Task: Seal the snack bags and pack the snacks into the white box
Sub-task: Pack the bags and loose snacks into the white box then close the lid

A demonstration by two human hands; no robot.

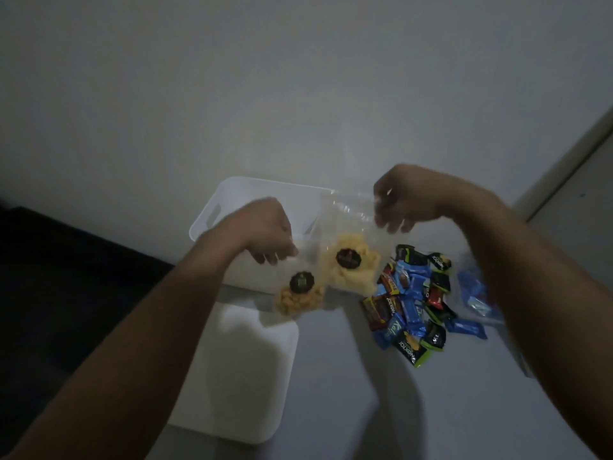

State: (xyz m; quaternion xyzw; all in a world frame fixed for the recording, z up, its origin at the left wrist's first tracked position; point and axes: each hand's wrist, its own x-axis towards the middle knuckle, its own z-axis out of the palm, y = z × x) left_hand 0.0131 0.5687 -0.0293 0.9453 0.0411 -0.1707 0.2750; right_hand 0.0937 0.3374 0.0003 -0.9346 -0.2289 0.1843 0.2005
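Held up over the white box (pixel 212 207), at about 12 o'clock from the pile of wrapped snacks (pixel 411 300), hung a clear snack bag (pixel 345 257) of pale yellow crisps. Pinched at its top right corner by the right hand (pixel 403 197), fingers curled on the film; gripped at the opposite edge, toward 9 o'clock, by the left hand (pixel 265 230). Stretched between the two, mouth strip running roughly 8 to 2 o'clock (blur hid whether the seal was closed). Below it, near 7 o'clock, lay a second, smaller bag (pixel 300 295). Likely next: sliding pinched fingers along that strip, either hand equally near.
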